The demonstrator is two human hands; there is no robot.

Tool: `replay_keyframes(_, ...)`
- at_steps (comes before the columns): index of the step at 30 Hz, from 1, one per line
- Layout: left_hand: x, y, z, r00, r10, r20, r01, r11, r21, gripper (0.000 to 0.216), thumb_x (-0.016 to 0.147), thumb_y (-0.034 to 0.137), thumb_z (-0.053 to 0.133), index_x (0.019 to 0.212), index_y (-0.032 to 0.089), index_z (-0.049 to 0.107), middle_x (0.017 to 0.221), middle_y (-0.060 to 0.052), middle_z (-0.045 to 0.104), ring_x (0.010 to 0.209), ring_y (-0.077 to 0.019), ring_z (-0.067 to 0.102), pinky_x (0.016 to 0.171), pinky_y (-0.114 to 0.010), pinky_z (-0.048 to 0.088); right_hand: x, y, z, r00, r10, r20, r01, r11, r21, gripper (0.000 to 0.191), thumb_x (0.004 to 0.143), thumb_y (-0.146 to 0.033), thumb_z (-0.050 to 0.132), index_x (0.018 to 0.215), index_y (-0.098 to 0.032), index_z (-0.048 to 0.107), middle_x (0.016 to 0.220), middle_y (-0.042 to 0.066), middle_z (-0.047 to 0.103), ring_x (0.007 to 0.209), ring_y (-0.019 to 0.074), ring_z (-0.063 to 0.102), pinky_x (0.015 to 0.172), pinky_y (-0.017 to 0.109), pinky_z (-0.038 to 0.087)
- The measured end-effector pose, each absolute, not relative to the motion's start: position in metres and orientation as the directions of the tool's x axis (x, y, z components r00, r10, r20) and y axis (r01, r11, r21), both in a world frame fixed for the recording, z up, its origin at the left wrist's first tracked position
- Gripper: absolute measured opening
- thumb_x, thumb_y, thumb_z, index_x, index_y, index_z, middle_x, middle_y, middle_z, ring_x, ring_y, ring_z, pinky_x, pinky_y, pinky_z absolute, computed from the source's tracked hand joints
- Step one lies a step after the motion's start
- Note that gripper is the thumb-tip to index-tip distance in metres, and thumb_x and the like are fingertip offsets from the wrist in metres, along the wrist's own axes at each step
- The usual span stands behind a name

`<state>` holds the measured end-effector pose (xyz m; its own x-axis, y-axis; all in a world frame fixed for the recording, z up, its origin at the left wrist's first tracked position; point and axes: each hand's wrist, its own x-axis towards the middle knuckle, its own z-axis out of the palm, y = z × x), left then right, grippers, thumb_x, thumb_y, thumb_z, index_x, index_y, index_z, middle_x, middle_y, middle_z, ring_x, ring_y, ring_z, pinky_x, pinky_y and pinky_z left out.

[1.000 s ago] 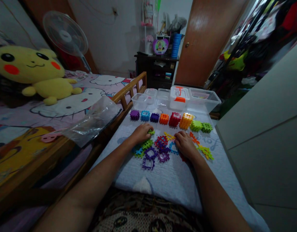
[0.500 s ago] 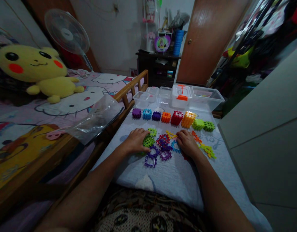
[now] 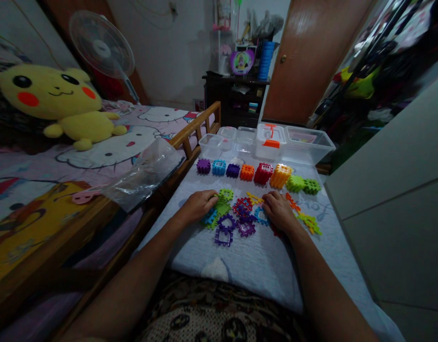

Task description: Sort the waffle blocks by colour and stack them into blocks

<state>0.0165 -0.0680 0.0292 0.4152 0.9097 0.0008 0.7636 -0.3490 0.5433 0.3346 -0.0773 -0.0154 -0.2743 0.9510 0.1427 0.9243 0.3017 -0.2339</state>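
Left hand (image 3: 198, 207) rests palm down on the white quilted mattress (image 3: 254, 261), its fingers (image 3: 212, 198) curled loosely onto flat green plastic lattice tiles (image 3: 222, 207) at the left edge of a loose pile of coloured interlocking tiles (image 3: 240, 218). Right hand (image 3: 279, 210) lies flat at the pile's right edge, fingers spread and gripping nothing. Beyond the pile stands a row of assembled plastic cubes (image 3: 258, 173), with clear plastic storage boxes (image 3: 272, 142) behind it.

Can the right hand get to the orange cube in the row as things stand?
Probably yes. The right hand rests on the loose flat pieces, and the orange cube sits just beyond it in the row, with only bare quilt and a yellow piece between. Nothing tall blocks the path.
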Motion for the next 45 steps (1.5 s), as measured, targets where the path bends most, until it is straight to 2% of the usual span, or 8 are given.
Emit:
replay_keyframes(3,0.014,-0.064,0.029,0.371,0.929,0.01,0.744,-0.303,0.595,0.032,0.095,0.038,0.04,0.099,0.022,0.067,0.089,-0.004,0.072,0.085,-0.0231,0.067,0.081,-0.035,0.051,0.335,-0.077,-0.016,-0.274,0.951,0.145,0.923,0.303,-0.238,0.024,0.097,-0.028,0.048,0.111,-0.018,0.065,0.113,0.012,0.062,0.103,0.0235,0.056,0.093,0.034,0.042)
replay_keyframes(8,0.012,-0.061,0.024,0.342,0.939,0.033,0.713,-0.282,0.642,0.032,0.092,0.036,0.043,0.112,0.024,0.066,0.098,-0.005,0.074,0.09,-0.0241,0.068,0.084,-0.037,0.052,0.335,-0.077,-0.016,-0.276,0.949,0.152,0.92,0.306,-0.244,0.024,0.097,-0.028,0.048,0.11,-0.017,0.066,0.113,0.012,0.062,0.103,0.0241,0.056,0.093,0.034,0.042)
replay_keyframes(13,0.009,-0.057,0.02,0.381,0.923,0.057,0.75,-0.345,0.565,0.029,0.089,0.031,0.049,0.108,0.024,0.069,0.111,-0.008,0.072,0.103,-0.0265,0.065,0.096,-0.041,0.05,0.336,-0.077,-0.018,-0.284,0.946,0.159,0.919,0.315,-0.237,0.023,0.096,-0.026,0.049,0.11,-0.017,0.066,0.114,0.013,0.062,0.104,0.0244,0.057,0.093,0.034,0.042)
replay_keyframes(20,0.007,-0.051,0.022,0.411,0.907,0.097,0.826,-0.415,0.382,0.027,0.087,0.022,0.052,0.108,0.018,0.069,0.113,-0.012,0.067,0.111,-0.0274,0.06,0.104,-0.042,0.045,0.337,-0.076,-0.02,-0.289,0.943,0.165,0.918,0.322,-0.232,0.024,0.097,-0.029,0.049,0.11,-0.018,0.065,0.112,0.012,0.062,0.101,0.0241,0.057,0.093,0.034,0.042)
replay_keyframes(28,0.017,-0.029,0.028,0.486,0.872,0.057,0.786,-0.465,0.408,0.034,0.088,0.018,0.05,0.119,0.017,0.065,0.126,-0.011,0.066,0.12,-0.0258,0.058,0.109,-0.04,0.041,0.336,-0.077,-0.018,-0.276,0.949,0.149,0.92,0.306,-0.245,0.024,0.097,-0.029,0.049,0.111,-0.018,0.066,0.115,0.012,0.061,0.104,0.0258,0.055,0.094,0.037,0.042)
replay_keyframes(33,0.036,-0.008,0.019,0.558,0.828,-0.053,0.779,-0.5,0.379,0.041,0.083,0.024,0.062,0.123,0.017,0.063,0.13,-0.012,0.065,0.123,-0.0283,0.058,0.108,-0.039,0.041,0.336,-0.077,-0.017,-0.271,0.953,0.14,0.924,0.298,-0.241,0.024,0.097,-0.029,0.049,0.11,-0.018,0.066,0.115,0.012,0.061,0.103,0.0257,0.056,0.093,0.036,0.042)
replay_keyframes(38,0.05,-0.001,0.013,0.578,0.811,-0.091,0.781,-0.518,0.348,0.053,0.074,0.025,0.072,0.126,0.017,0.061,0.129,-0.013,0.064,0.122,-0.0296,0.058,0.105,-0.037,0.043,0.336,-0.077,-0.017,-0.274,0.949,0.156,0.927,0.304,-0.221,0.024,0.097,-0.028,0.05,0.11,-0.018,0.067,0.115,0.013,0.062,0.103,0.0255,0.056,0.093,0.036,0.042)
replay_keyframes(45,0.047,-0.004,0.017,0.625,0.78,0.029,0.683,-0.564,0.464,0.057,0.076,0.014,0.064,0.133,0.018,0.055,0.11,-0.007,0.068,0.1,-0.0209,0.064,0.092,-0.033,0.049,0.337,-0.076,-0.017,-0.295,0.942,0.162,0.909,0.329,-0.257,0.023,0.097,-0.028,0.048,0.109,-0.018,0.066,0.112,0.012,0.062,0.102,0.025,0.056,0.093,0.036,0.043)
